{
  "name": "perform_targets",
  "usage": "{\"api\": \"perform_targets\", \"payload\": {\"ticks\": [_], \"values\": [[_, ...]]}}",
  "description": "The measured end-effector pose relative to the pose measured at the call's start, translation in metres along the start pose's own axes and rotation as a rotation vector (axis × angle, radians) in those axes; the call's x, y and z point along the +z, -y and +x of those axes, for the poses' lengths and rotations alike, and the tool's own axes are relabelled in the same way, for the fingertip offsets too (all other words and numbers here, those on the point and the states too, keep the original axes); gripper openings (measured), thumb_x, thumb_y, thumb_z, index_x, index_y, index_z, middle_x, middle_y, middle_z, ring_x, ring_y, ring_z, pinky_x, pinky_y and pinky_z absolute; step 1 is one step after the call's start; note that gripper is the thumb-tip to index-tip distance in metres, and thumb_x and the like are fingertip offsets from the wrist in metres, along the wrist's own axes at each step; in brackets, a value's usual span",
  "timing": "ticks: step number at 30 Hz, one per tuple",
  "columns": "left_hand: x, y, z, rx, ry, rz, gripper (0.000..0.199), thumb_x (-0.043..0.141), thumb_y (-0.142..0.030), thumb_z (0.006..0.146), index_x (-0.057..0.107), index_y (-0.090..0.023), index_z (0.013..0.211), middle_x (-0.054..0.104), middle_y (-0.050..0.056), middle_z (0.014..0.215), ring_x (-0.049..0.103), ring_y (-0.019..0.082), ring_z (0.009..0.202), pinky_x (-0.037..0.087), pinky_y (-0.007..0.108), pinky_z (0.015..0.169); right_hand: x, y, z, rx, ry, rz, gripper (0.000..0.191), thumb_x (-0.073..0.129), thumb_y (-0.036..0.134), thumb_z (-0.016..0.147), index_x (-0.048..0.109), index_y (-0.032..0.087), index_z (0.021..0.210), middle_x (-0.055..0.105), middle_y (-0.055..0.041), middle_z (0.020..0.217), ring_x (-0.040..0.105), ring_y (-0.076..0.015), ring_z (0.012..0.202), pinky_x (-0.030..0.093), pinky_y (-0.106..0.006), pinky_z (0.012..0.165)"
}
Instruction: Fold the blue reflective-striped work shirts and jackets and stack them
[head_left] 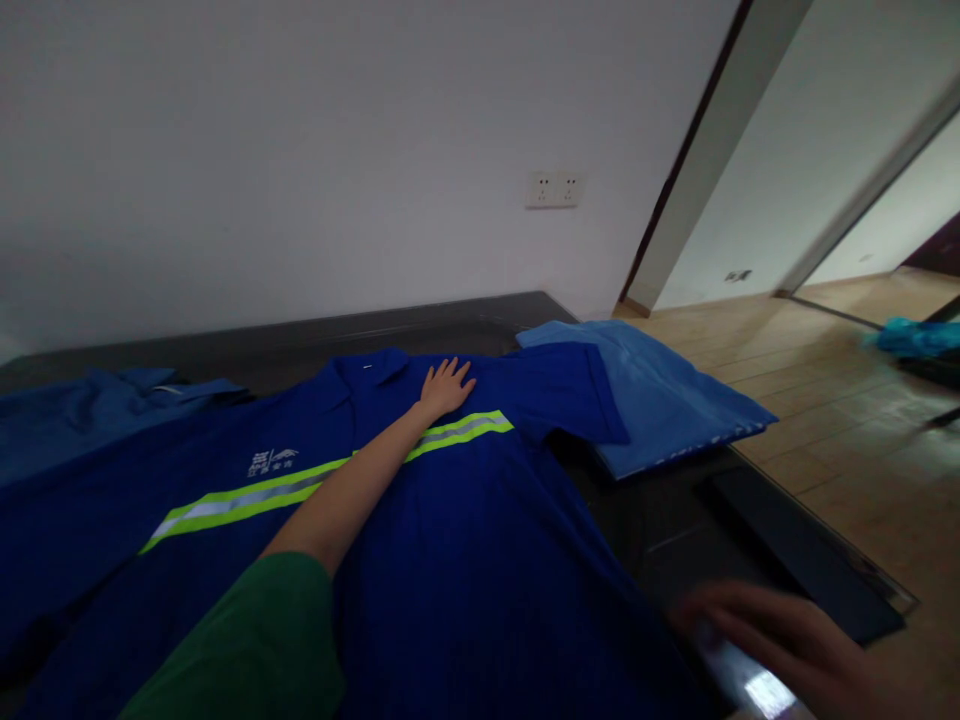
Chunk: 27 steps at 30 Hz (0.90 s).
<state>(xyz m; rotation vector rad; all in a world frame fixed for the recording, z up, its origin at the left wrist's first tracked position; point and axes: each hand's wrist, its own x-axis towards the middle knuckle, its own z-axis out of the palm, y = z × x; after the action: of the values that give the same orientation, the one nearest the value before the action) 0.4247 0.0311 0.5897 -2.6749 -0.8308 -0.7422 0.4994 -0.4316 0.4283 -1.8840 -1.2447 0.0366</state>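
A dark blue work shirt [465,520] with a collar, white chest lettering and a yellow-green and silver reflective stripe lies spread out on a dark, glossy table [300,335]. Flat on its upper chest, just above the stripe, rests my left hand [448,387], fingers spread and holding nothing. My right hand [780,635] is at the lower right, beyond the shirt's side edge, and is smeared by motion. Beneath it shows a pale, shiny patch; whether that is an object or a reflection I cannot make out.
A lighter blue folded cloth [652,390] lies partly under the shirt's sleeve at right. More blue clothing [82,410] is at the far left. A dark flat slab [802,550] lies near the table's right edge. Behind stands a white wall with sockets [555,189].
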Motion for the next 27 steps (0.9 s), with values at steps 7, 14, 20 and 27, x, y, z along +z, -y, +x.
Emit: {"api": "perform_targets", "payload": {"ticks": [7, 14, 20, 27], "values": [[-0.039, -0.017, -0.066, 0.170, -0.209, 0.016, 0.043, 0.035, -0.035, 0.098, 0.050, -0.021, 0.136, 0.047, 0.008, 0.145, 0.034, 0.022, 0.139, 0.019, 0.045, 0.116, 0.063, 0.092, 0.169, -0.603, -0.170, -0.560, 0.042, 0.038, 0.037, 0.096, 0.055, 0.026, 0.133, 0.047, -0.0069, 0.144, 0.037, -0.0282, 0.137, 0.026, -0.059, 0.111], [-0.103, 0.049, -0.233, 0.126, -0.096, -0.022, 0.037, 0.042, -0.032, 0.094, 0.055, -0.026, 0.128, 0.053, 0.005, 0.139, 0.042, 0.021, 0.133, 0.023, 0.047, 0.115, 0.073, 0.056, 0.202, -0.483, -0.105, -0.852, 0.047, 0.039, 0.047, 0.095, 0.049, 0.031, 0.138, 0.043, -0.0087, 0.147, 0.038, -0.0353, 0.135, 0.019, -0.070, 0.106], [-0.153, 0.127, -0.393, -0.324, -0.309, -0.149, 0.040, 0.042, -0.043, 0.085, 0.065, -0.022, 0.111, 0.067, 0.007, 0.116, 0.061, 0.024, 0.108, 0.045, 0.037, 0.099, 0.089, 0.125, 0.199, -0.660, -0.189, -0.782, 0.038, 0.047, 0.037, 0.094, 0.062, 0.021, 0.125, 0.051, -0.0127, 0.140, 0.037, -0.0343, 0.135, 0.029, -0.062, 0.106], [-0.152, 0.107, -0.553, -0.834, -0.444, -0.345, 0.042, 0.043, -0.059, 0.078, 0.066, -0.026, 0.093, 0.070, 0.000, 0.072, 0.066, 0.021, 0.062, 0.053, 0.029, 0.060, 0.189, 0.295, 0.170, -0.936, 0.094, -0.517, 0.025, 0.051, 0.019, 0.091, 0.068, 0.020, 0.109, 0.069, -0.0067, 0.113, 0.059, -0.0221, 0.109, 0.046, -0.033, 0.091]]}}
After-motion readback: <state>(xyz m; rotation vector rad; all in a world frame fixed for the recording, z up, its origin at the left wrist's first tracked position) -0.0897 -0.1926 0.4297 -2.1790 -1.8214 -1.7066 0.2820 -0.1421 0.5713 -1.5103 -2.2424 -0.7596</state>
